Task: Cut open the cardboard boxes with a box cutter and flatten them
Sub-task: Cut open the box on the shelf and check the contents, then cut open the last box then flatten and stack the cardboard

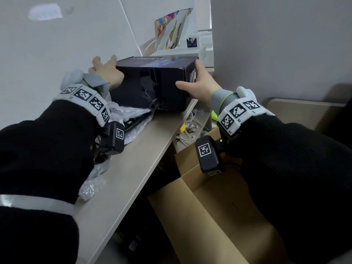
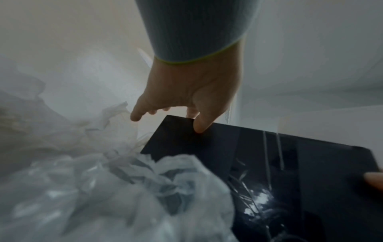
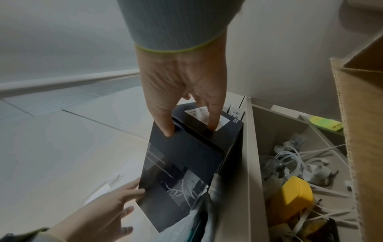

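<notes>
Black cardboard box (image 1: 152,82), glossy, w/ clear tape strips across near face, sits on beige desk (image 1: 133,159) close to right edge, nr back wall. Clamped end to end between both hands, prob. so as to lift or drag it forward to a clear spot for cutting: too wide for one hand, and smooth faces slip easily. No box cutter visible in any view, so cutting judged not yet begun; step in hand looks like fetching/positioning.

Left hand (image 1: 106,71) at box's left end: thumb over near top corner, clearest in left wrist view, other fingers spread round far side; partly hidden there, so how tight can't be told. Holding box, not just touching, judging by thumb pressing onto face. Right hand (image 1: 200,84) at right end: thumb on front face, fingers laid up along end panel over white label (image 3: 207,117); also gripping box. Both arms stretched forward, wrists roughly level, palms turned in toward each other.

Crumpled clear plastic wrap (image 2: 103,188) bunched against box's lower left corner, touching it; could snag or drag along when box moves. Open brown carton (image 1: 219,206) stands on floor right of desk, flaps up, nothing seen inside. Behind it, low shelf bin (image 3: 253,155) holding white cables & a yellow object. White paper bag (image 1: 175,29) w/ coloured print upright behind box, apart from it.
</notes>
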`<state>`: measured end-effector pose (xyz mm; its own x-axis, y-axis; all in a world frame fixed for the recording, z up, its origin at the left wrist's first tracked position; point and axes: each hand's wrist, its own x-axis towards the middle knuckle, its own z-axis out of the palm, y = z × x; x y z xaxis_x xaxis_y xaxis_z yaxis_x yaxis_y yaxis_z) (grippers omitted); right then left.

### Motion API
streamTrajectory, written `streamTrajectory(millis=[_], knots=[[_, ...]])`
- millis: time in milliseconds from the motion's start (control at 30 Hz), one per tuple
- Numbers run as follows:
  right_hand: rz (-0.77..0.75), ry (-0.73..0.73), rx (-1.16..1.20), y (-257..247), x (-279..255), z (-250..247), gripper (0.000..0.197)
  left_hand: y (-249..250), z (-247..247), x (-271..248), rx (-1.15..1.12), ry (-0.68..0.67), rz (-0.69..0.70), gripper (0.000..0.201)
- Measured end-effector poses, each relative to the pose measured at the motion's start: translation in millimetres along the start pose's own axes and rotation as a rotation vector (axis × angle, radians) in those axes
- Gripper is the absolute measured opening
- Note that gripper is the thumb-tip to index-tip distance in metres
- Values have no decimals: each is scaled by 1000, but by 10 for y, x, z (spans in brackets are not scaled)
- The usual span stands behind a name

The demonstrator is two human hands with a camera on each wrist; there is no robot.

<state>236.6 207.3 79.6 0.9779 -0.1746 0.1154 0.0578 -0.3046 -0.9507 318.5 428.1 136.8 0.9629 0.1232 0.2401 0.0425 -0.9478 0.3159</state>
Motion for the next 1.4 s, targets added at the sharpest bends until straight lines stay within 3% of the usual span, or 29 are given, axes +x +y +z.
streamTrajectory(millis=[100,200,300,600,933,1167,1267,1400], knots=[[57,11,45,-9,-72,15,87,130,-25,-178,-37,42,115,57],[98,6,93,-13,-126,7,82,368,-62,-374,-5,-89,240,57],[107,-23,75,-30,-282,-49,81,592,-36,-653,35,-132,335,59],[141,-67,11,-94,-823,-467,58,978,145,-1277,48,-249,385,67],[255,-50,-107,303,-1708,-1113,17,1281,531,-2336,60,-361,469,68],[306,114,-287,867,-2240,-1573,23,1255,1005,-3046,253,-784,574,70],[327,228,-230,1126,-2473,-1761,13,1220,1205,-3455,195,-986,579,63],[272,437,-61,1319,-2742,-1988,14,1120,1405,-3771,201,-1098,585,56]])
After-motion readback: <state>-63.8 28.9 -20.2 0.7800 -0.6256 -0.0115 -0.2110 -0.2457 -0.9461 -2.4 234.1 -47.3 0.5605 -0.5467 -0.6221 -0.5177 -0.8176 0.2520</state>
